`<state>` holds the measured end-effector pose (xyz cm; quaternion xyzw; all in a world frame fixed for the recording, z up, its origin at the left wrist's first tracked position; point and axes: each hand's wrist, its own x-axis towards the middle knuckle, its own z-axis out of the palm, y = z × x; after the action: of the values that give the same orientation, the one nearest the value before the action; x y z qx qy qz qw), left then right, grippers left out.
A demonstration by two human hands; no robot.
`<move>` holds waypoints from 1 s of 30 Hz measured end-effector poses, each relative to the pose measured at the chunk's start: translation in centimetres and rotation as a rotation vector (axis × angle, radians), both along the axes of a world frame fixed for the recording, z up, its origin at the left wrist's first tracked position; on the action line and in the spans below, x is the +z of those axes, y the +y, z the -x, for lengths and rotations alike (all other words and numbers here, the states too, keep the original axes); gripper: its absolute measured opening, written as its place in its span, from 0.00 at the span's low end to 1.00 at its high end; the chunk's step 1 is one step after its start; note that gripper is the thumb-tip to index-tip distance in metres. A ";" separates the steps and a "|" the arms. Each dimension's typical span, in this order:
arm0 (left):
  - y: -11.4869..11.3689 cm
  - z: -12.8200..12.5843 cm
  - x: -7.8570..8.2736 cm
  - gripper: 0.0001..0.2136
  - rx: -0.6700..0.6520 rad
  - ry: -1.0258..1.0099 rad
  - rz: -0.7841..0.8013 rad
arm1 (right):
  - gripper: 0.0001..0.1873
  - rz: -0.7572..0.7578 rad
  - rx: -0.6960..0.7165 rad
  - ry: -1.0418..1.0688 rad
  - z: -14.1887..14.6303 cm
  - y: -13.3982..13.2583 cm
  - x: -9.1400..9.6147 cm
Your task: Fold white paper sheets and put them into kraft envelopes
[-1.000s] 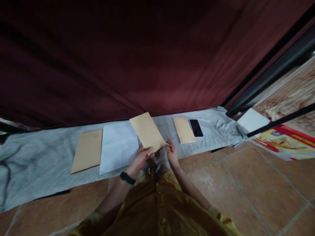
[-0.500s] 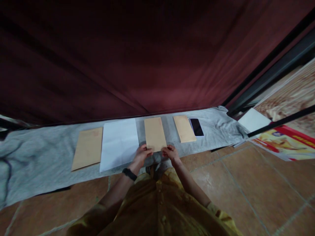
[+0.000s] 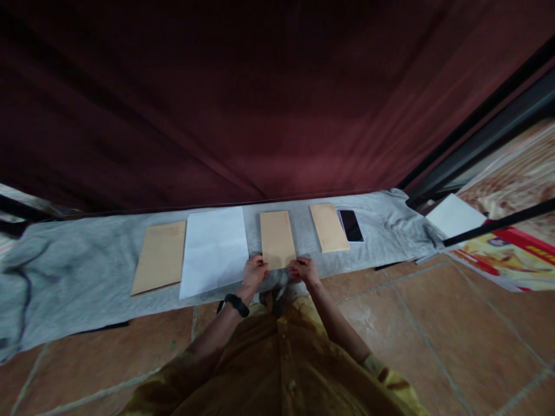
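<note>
A brown paper envelope [image 3: 278,237] lies in front of me on the grey cloth, with a small red print at its top right. My left hand [image 3: 255,270] has its fingers closed on the near left corner. At the near right corner my right hand [image 3: 304,270] pinches the same envelope. Just left of it are white paper sheets [image 3: 214,251]. Further left rests another brown envelope [image 3: 159,258], and to the right a third, slightly tilted brown envelope [image 3: 329,227].
A dark-screened phone [image 3: 351,225] lies right of the envelopes on the grey cloth [image 3: 87,260]. Behind the cloth hangs a dark red curtain [image 3: 260,115]. At the right are a metal frame bar [image 3: 477,153], a white piece [image 3: 455,218] and a colourful printed box [image 3: 507,251].
The view has shifted slightly, so everything sits a little further right. The envelope between my hands appears lower and flatter against the cloth; both hands remain at its near corners.
</note>
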<state>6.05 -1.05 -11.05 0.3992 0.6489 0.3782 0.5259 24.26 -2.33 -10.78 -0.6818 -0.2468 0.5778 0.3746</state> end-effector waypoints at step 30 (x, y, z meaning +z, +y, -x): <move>-0.2 -3.0 5.7 0.17 -0.012 -0.332 0.029 | 0.19 -0.643 0.600 -1.149 3.2 -3.7 5.8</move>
<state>9.03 -1.24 -5.35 0.3274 0.5563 0.4263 0.6338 21.03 -6.02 -4.94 -0.6367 -0.7391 0.1049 0.1932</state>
